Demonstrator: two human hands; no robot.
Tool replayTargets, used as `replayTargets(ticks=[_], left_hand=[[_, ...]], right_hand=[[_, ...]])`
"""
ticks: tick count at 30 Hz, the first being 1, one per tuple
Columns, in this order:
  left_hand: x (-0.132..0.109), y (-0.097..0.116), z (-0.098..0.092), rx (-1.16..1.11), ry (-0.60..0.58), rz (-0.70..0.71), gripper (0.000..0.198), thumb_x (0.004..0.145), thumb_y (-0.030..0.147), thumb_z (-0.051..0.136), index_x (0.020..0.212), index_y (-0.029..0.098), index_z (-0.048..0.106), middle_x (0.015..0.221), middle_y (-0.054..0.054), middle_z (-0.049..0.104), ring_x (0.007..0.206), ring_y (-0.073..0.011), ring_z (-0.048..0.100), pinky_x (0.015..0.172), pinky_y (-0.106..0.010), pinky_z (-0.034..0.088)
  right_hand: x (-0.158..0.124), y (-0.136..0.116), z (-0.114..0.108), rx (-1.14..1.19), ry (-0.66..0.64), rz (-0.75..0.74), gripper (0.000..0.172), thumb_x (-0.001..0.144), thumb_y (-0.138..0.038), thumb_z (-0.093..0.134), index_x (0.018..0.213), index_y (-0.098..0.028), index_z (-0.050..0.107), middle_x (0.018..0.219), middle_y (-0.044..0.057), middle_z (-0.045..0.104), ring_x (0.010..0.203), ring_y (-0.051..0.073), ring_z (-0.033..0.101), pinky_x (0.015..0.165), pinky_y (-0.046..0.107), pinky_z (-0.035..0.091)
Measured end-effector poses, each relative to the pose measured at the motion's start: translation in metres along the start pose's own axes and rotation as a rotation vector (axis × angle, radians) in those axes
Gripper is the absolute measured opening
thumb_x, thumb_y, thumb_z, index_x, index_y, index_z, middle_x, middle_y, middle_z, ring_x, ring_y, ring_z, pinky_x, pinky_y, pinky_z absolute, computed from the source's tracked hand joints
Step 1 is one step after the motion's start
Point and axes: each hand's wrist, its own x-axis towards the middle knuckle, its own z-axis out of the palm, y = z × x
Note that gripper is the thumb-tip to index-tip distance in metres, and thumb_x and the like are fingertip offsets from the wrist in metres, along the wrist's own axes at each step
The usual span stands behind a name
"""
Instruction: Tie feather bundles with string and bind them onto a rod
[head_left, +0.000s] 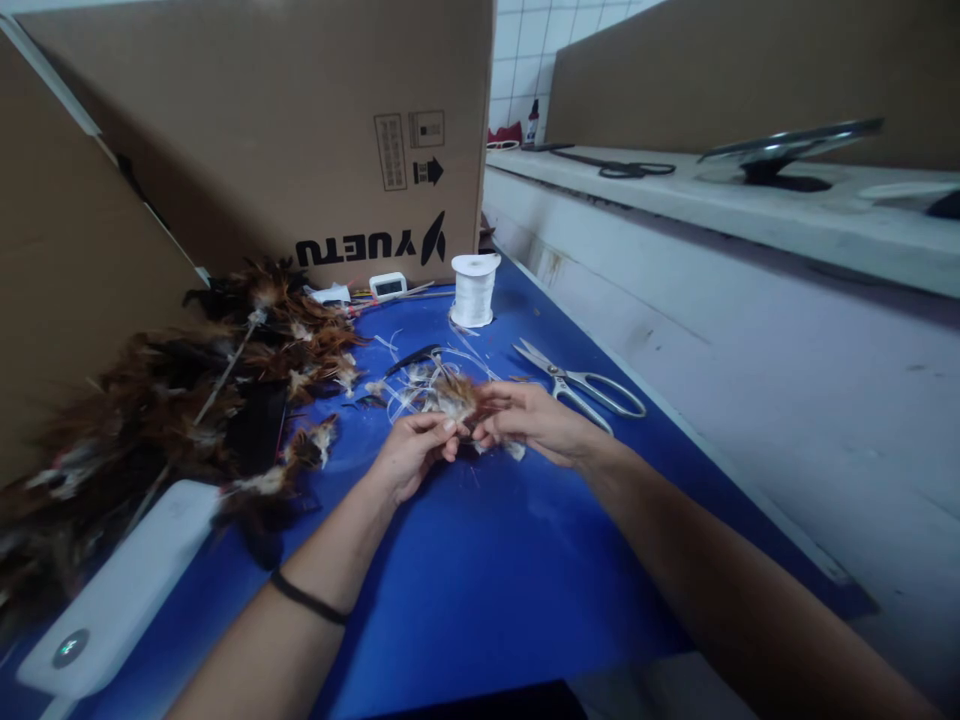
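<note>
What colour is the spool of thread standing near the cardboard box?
White; the spool shows clearly in the head view, upright on the blue table.

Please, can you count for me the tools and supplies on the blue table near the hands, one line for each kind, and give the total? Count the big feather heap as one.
Scissors: 1
White thread spool: 1
Small feather bunch, held by left hand and right hand: 1
Feather heap: 1
Small white digital device: 1
White box with a light: 1
Total: 6

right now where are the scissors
In the head view the scissors lie on the blue table, just right of the right hand and in front of the white thread spool.
</note>
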Motion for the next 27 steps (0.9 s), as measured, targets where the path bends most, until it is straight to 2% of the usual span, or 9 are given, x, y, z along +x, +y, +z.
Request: replayTargets(ticks=[3,6,12,17,22,27], left_hand=[[0.0,0.001,0.001,0.001,-0.01,-0.005,0.02,0.07,0.03,0.066,0.075,0.01,0.068,0.053,-0.001,0.055,0.047,-0.005,0.046,0.052,-0.019,0.034],[0.0,0.001,0.001,0.001,-0.006,-0.01,0.019,0.07,0.03,0.066,0.074,0.011,0.067,0.051,0.0,0.054,0.047,-0.0049,0.046,0.054,-0.019,0.036],[0.001,-0.001,-0.001,-0.02,0.007,-0.011,0.02,0.07,0.029,0.066,0.076,0.01,0.067,0.053,-0.001,0.055,0.047,-0.0048,0.046,0.052,-0.018,0.035],[0.002,-0.001,-0.001,-0.045,0.053,0.005,0.019,0.069,0.027,0.067,0.074,0.01,0.067,0.052,0.0,0.054,0.047,-0.0043,0.047,0.053,-0.018,0.037],[0.004,0.0,-0.003,-0.097,0.149,0.064,0.018,0.068,0.026,0.067,0.074,0.01,0.067,0.053,0.0,0.053,0.047,-0.0036,0.046,0.051,-0.016,0.038],[0.008,0.001,-0.007,-0.21,0.334,0.193,0.017,0.064,0.025,0.07,0.073,0.011,0.067,0.065,-0.002,0.059,0.051,-0.0028,0.047,0.049,-0.015,0.039]], right_hand=[[0.0,0.0,0.001,-0.068,0.031,-0.042,0.026,0.065,-0.016,0.062,0.09,-0.012,0.06,0.062,0.0,0.058,0.049,0.006,0.048,0.046,0.02,0.038],[0.002,0.001,0.001,-0.203,0.102,-0.07,0.017,0.069,-0.024,0.061,0.08,-0.011,0.064,0.057,-0.001,0.054,0.044,0.004,0.039,0.04,0.02,0.029],[0.003,0.003,-0.004,-0.493,0.144,-0.175,0.012,0.07,-0.025,0.06,0.067,-0.014,0.066,0.06,0.001,0.058,0.052,0.008,0.047,0.049,0.023,0.036],[-0.003,-0.007,-0.007,-0.596,0.256,-0.158,0.016,0.074,-0.029,0.058,0.066,-0.015,0.063,0.043,-0.004,0.044,0.037,0.005,0.035,0.037,0.021,0.027],[-0.007,-0.01,-0.015,-0.535,0.313,-0.117,0.025,0.075,-0.039,0.058,0.073,-0.015,0.063,0.04,-0.004,0.045,0.028,0.004,0.032,0.027,0.019,0.022],[-0.005,-0.001,-0.026,-0.56,0.353,-0.174,0.026,0.076,-0.041,0.056,0.077,-0.016,0.064,0.041,-0.004,0.046,0.025,0.005,0.035,0.025,0.02,0.024]])
